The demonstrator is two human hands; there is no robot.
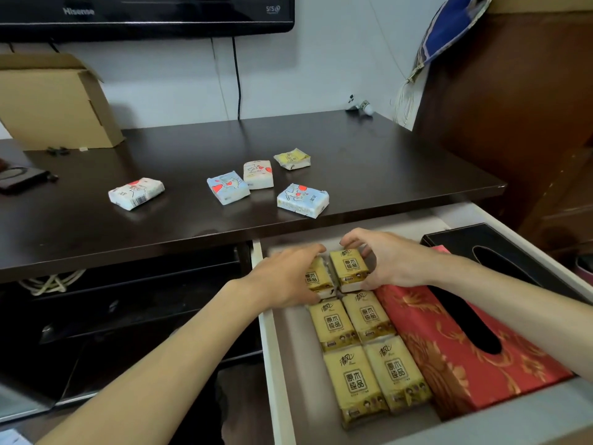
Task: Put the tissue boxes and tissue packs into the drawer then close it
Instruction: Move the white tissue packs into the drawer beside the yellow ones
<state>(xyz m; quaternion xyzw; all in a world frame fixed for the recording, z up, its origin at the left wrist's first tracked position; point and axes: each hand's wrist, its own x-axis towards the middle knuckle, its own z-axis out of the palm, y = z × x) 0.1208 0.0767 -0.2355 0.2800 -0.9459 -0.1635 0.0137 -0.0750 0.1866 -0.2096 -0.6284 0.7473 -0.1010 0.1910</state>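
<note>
The white drawer stands pulled out below the dark tabletop. Inside lie several yellow tissue packs in two columns, a red patterned tissue box and a black tissue box to their right. My left hand grips the far left yellow pack. My right hand holds the far right yellow pack. On the tabletop lie several small packs: a white one, two blue ones, a cream one and a yellow one.
An open cardboard box stands at the back left of the tabletop, under a wall television. A dark object lies at the left edge. A brown wooden cabinet rises on the right. Dark shelves sit left of the drawer.
</note>
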